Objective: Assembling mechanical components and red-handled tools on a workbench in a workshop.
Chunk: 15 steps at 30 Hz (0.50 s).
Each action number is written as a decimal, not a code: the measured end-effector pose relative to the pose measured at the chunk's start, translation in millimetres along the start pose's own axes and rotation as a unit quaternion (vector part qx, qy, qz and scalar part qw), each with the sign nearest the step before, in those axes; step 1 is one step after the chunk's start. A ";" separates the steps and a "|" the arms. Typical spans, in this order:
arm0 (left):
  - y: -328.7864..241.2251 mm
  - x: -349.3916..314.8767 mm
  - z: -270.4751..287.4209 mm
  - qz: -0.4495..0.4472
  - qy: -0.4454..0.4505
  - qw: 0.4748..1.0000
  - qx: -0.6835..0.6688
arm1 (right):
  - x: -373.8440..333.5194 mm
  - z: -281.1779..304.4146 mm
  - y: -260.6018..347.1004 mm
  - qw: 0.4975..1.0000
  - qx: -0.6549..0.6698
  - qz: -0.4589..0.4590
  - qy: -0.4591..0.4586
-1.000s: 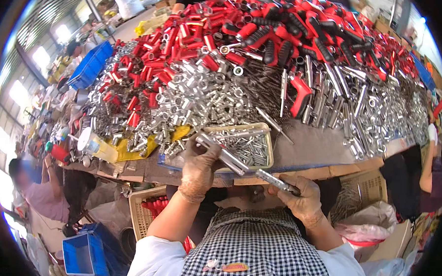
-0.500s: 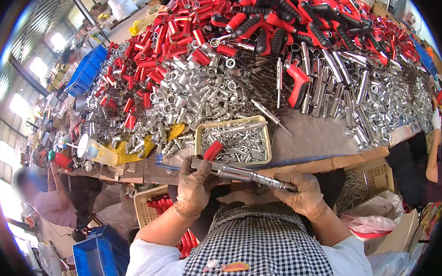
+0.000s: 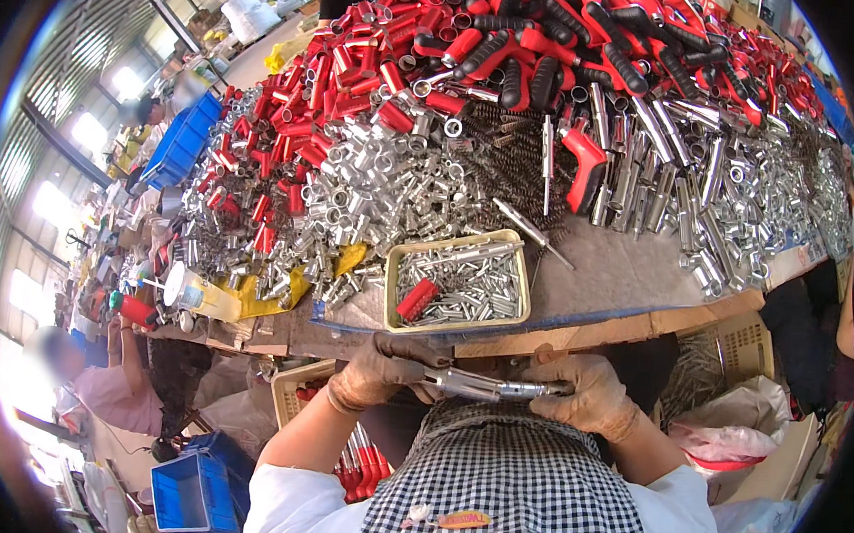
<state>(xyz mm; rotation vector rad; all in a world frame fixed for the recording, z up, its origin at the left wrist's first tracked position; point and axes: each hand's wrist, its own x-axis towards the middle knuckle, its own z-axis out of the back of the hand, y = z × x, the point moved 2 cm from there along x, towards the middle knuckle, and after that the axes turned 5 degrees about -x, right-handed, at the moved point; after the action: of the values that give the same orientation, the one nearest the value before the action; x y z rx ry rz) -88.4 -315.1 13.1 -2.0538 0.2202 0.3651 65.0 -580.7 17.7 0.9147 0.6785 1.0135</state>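
Observation:
Both my hands wear thin, stained gloves and are closed on a shiny metal tube assembly (image 3: 484, 385) in front of my checkered apron. My left hand (image 3: 373, 374) grips its left end, and that end is mostly hidden by the fingers. Wrapped round the darker right end is my right hand (image 3: 588, 393). Just beyond, at the table's near edge, a cream plastic basket (image 3: 388, 298) holds many small metal pins. A red sleeve (image 3: 418, 300) lies on those pins.
Silver collars (image 3: 383, 188), red sleeves (image 3: 359, 83), springs (image 3: 509, 137) and red-and-black handles (image 3: 584, 169) are heaped across the table. A drink cup (image 3: 207, 295) stands at the left. A blue crate (image 3: 188, 494) sits below left; people are nearby on both sides.
The tube assembly has come down closer to my apron and lies more level. My left hand has shifted its grip on it. The red sleeve in the basket sits at a different angle.

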 end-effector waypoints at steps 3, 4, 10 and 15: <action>1.3 4.4 -27.5 -0.019 -0.069 0.997 0.042 | -1.2 -10.4 -4.2 0.995 0.059 -0.076 -0.013; 3.6 2.7 -33.9 -0.040 -0.115 0.992 0.040 | -1.5 -14.0 -3.7 0.989 0.090 -0.112 -0.017; 44.2 16.7 -59.3 -0.131 -0.123 0.975 0.127 | 3.9 -27.4 14.9 0.996 -0.077 0.034 -0.041; 36.4 15.6 -67.0 -0.154 -0.075 0.978 0.118 | 17.7 -23.4 21.5 0.993 -0.101 0.061 0.007</action>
<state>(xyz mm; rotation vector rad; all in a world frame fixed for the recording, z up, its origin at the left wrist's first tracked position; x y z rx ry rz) -73.8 -391.4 8.5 -1.7819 -0.1408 0.2840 43.8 -552.0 24.6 0.7785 0.5262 1.1756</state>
